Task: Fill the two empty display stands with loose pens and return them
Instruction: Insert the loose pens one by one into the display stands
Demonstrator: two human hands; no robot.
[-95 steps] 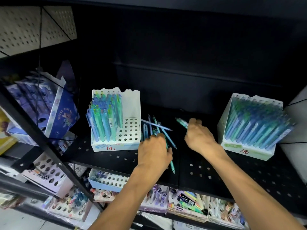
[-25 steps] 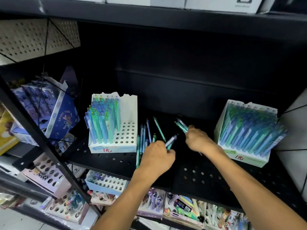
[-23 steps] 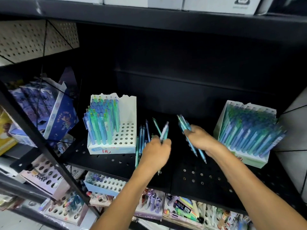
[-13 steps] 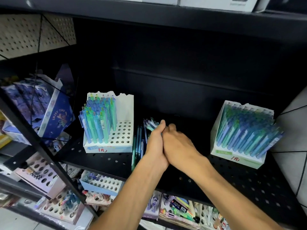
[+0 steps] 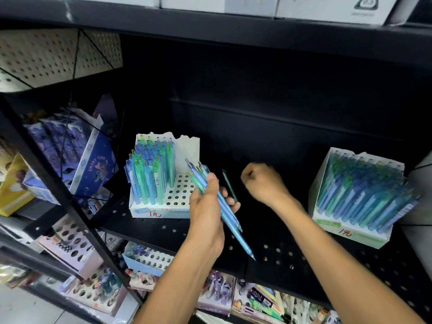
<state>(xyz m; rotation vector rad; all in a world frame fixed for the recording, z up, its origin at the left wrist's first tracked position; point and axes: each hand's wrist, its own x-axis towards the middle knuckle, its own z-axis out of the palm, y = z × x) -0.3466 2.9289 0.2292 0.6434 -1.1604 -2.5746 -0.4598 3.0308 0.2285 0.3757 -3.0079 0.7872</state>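
Blue-green pens already fill the right display stand and half the left display stand at centre-left, whose remaining holes await the pen bundle gripped by the left hand, while the blurred right hand is curled empty near a loose pen on the shelf.

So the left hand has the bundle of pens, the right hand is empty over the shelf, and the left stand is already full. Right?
Not quite. The head view shows the left stand only part filled: pens fill its left side, and bare holes show on its right. The rest holds: the left hand grips the bundle of pens, and the right hand is curled, empty, over the shelf.
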